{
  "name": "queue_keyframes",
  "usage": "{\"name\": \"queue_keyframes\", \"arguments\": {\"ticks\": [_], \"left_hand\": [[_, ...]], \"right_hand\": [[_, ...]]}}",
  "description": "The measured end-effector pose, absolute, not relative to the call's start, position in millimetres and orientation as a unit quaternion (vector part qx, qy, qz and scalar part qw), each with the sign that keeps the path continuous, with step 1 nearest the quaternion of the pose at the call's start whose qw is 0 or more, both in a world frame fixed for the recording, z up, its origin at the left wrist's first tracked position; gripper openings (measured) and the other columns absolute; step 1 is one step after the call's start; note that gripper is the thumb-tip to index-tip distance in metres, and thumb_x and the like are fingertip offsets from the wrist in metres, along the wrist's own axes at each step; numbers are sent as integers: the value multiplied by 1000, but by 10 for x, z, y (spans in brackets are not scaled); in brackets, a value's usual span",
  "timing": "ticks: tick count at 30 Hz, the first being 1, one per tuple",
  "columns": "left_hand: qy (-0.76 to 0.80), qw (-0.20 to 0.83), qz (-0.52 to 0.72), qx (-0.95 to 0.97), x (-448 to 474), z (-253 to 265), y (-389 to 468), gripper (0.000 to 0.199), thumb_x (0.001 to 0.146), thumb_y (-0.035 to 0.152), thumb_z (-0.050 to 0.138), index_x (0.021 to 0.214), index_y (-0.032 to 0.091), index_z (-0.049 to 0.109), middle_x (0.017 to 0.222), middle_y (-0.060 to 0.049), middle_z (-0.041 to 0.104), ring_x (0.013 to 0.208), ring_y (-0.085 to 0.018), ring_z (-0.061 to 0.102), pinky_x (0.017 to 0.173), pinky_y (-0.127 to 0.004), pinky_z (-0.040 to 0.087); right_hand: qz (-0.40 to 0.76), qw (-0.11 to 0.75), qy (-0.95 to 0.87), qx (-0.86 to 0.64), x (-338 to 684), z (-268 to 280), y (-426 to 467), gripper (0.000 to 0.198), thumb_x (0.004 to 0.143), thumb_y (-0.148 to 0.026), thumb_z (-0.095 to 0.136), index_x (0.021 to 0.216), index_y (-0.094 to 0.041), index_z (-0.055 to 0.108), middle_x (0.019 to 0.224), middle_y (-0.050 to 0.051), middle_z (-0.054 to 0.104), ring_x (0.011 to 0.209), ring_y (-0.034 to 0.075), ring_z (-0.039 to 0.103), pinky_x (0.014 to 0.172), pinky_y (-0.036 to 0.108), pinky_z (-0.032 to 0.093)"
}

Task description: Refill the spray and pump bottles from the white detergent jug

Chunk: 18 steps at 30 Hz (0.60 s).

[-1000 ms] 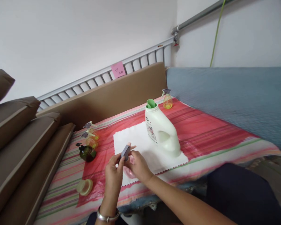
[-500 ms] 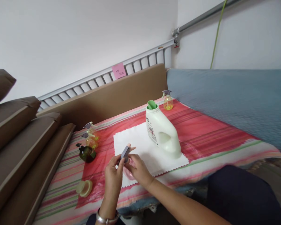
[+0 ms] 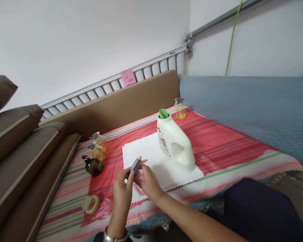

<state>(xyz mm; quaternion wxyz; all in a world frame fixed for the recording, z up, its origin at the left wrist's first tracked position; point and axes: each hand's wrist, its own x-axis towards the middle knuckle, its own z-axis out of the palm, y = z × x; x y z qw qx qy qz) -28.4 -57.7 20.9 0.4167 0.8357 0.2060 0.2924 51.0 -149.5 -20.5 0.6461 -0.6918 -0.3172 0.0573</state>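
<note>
The left hand pinches a grey spray head; the right hand seems to grip the pink bottle below, at the white cloth's near edge. I'd say they're working that joint; next calls for a steady bottle. Beyond, right, a pale jug limits room.

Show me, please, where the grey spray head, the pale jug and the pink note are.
Grey spray head (image 3: 135, 166): head view, on its casing.
Pale jug (image 3: 172, 136): head view, on its body above the handle opening.
Pink note (image 3: 128, 77): head view, mid-face.
</note>
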Motion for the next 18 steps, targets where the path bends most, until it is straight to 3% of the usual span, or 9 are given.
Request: {"name": "queue_keyframes", "arguments": {"ticks": [6, 11, 15, 18], "left_hand": [[207, 406, 305, 836, -292, 243, -605, 28, 80, 40, 58, 91, 17, 69, 88, -9, 74, 83, -27, 67, 78, -39, 51], [208, 398, 304, 840, -295, 255, -606, 27, 80, 39, 59, 92, 17, 69, 89, -9, 74, 84, -27, 68, 79, -39, 51], [202, 395, 309, 841, -293, 250, -598, 27, 80, 39, 59, 90, 17, 69, 87, -9, 74, 81, -26, 68, 76, -38, 52], [204, 395, 307, 842, -283, 246, -595, 27, 80, 38, 59, 91, 17, 69, 87, -9, 74, 81, -26, 68, 77, -38, 52]], "right_hand": [[59, 638, -340, -689, 514, -189, -1491, 19, 81, -33, 62, 92, -18, 64, 92, 8, 68, 90, 25, 61, 80, 35, 47], [49, 631, -329, -701, 500, -163, -1496, 35, 79, -35, 64, 107, -16, 58, 99, 12, 66, 92, 27, 61, 81, 38, 46], [49, 623, -352, -697, 499, -186, -1497, 17, 83, -28, 60, 97, -20, 62, 94, 7, 67, 92, 24, 61, 82, 34, 46], [42, 617, -334, -711, 509, -190, -1496, 21, 82, -32, 62, 97, -17, 61, 95, 10, 67, 91, 26, 60, 79, 36, 46]]}}
